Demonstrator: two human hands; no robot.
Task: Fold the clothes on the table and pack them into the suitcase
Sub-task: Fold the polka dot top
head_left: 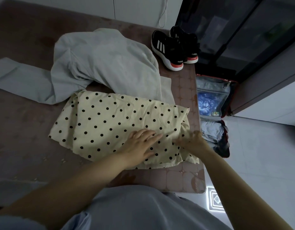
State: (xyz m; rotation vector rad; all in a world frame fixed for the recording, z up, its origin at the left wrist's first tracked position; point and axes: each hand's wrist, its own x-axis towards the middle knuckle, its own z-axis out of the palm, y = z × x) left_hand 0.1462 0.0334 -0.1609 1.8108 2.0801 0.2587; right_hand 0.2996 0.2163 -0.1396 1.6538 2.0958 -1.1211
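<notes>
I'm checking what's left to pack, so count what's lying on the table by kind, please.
Polka-dot garment: 1
Grey garment: 1
Black sneakers: 2
Total: 4 things on the table.

Dim, bluish, soft-shadowed wide-angle view (edges bowed), glare from a bright floor patch [215, 200] lower right.

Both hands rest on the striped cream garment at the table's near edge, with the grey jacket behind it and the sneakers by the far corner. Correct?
Not quite: the head view shows the cream garment is polka-dotted, not striped. Otherwise yes: left hand and right hand rest on it, grey jacket behind, sneakers at the far corner.
</notes>
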